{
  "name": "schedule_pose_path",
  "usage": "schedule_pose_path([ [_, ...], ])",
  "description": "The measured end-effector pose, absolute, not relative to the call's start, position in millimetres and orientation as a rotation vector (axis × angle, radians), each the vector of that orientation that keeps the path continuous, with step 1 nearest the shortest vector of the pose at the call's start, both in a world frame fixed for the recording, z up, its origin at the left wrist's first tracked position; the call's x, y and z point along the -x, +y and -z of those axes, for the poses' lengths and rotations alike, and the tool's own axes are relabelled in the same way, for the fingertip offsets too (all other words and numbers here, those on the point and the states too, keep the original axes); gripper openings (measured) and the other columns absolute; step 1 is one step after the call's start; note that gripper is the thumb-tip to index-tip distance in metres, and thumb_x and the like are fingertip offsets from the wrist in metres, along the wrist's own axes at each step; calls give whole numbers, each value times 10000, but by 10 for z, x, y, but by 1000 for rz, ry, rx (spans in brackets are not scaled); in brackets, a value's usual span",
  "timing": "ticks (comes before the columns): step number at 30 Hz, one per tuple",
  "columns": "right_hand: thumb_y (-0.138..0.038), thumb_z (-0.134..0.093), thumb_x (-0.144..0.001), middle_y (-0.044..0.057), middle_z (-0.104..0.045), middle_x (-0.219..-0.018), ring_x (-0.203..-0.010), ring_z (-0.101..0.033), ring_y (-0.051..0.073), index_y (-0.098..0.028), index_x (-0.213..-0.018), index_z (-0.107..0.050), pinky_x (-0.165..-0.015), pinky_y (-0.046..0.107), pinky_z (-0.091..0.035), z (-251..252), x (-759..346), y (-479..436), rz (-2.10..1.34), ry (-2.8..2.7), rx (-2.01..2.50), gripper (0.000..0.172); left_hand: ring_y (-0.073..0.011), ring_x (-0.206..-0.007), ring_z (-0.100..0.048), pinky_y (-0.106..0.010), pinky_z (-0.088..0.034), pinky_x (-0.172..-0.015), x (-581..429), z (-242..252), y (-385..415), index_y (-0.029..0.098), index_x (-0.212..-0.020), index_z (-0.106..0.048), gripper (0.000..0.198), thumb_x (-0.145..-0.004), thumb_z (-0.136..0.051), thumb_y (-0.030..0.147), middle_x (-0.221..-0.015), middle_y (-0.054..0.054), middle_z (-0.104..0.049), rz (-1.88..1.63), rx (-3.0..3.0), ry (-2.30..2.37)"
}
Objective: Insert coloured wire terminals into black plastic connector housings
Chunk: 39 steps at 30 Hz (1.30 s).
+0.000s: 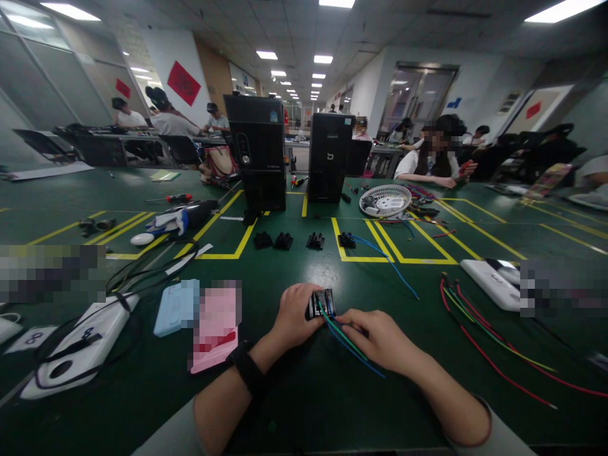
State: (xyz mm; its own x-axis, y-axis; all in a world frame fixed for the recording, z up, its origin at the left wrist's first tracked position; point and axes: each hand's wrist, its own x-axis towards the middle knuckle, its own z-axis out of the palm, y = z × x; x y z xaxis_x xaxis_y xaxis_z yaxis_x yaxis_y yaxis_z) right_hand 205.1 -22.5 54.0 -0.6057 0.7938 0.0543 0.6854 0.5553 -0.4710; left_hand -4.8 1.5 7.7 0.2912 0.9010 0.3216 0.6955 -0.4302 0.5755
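Note:
My left hand (pixel 295 316) wraps round a small black terminal block (pixel 323 305) and holds it just above the green table. A green wire (pixel 338 330) and a blue wire (pixel 354 349) come out of the block and trail toward the lower right. At the block's right edge, my right hand (pixel 377 335) is closed in a pinch, its fingertips beside the wires. A thin dark thing shows between those fingers, too small to name. Beyond my hands, several similar black blocks (pixel 284 240) stand in a row, the rightmost one with blue wires (pixel 399 272) attached.
Red and yellow-green wires (pixel 489 335) lie at the right, near a white power bank (pixel 491 285). On the left are a pink case (pixel 216 329), a light-blue box (pixel 177 308) and another white device (pixel 80 348) with black cable. Two black computer towers (pixel 259 152) and a white basket (pixel 384 201) stand farther back.

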Motion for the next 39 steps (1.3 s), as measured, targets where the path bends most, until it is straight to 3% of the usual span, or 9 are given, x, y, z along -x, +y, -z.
schedule_pose_path([
  [8, -303, -444, -876, 10, -640, -699, -634, -579, 155, -248, -979, -648, -563, 241, -318, -580, -2115, -169, -427, -2333, 1610, 235, -251, -1095, -470, -400, -335, -945, 46, -71, 20, 261, -1106, -510, 439, -695, -659, 309, -1124, -29, -578, -893, -2238, 1444],
  [17, -374, -474, -873, -57, -407, -534, -469, -329, 84, -148, -991, -650, -460, 206, -245, -555, -2027, -212, -1073, -2105, 1250, 310, -260, -1089, -472, -415, -338, -943, 43, -69, 12, 258, -1107, -514, 429, -699, -643, 288, -1111, -37, -580, -898, -2240, 1444],
  [21, -337, -511, -857, -69, -397, -509, -463, -364, 78, -147, -993, -651, -489, 204, -275, -517, -2019, -229, -1058, -2234, 1188, 272, -259, -1094, -471, -414, -335, -946, 46, -73, 10, 260, -1105, -516, 436, -689, -647, 272, -1112, -33, -581, -895, -2238, 1437],
  [30, -319, -450, -884, -5, -586, -616, -550, -482, 114, -196, -935, -695, -535, 225, -310, -617, -2148, -154, -676, -2293, 1397, 279, -266, -1111, -464, -422, -329, -954, 48, -68, 15, 262, -1124, -512, 450, -697, -650, 299, -1141, -39, -574, -878, -2228, 1444],
  [35, -348, -429, -902, -42, -463, -543, -494, -378, 88, -151, -955, -673, -496, 209, -283, -608, -2063, -208, -845, -2256, 1189, 318, -260, -1092, -478, -412, -347, -933, 33, -102, -4, 257, -1107, -519, 417, -708, -631, 302, -1127, -38, -583, -882, -2222, 1451],
  [39, -335, -440, -899, -55, -426, -526, -485, -381, 81, -156, -966, -671, -509, 202, -291, -533, -2031, -224, -863, -2334, 1102, 299, -262, -1096, -479, -408, -344, -942, 27, -120, -16, 254, -1098, -526, 414, -697, -624, 294, -1123, -42, -585, -890, -2226, 1437],
])
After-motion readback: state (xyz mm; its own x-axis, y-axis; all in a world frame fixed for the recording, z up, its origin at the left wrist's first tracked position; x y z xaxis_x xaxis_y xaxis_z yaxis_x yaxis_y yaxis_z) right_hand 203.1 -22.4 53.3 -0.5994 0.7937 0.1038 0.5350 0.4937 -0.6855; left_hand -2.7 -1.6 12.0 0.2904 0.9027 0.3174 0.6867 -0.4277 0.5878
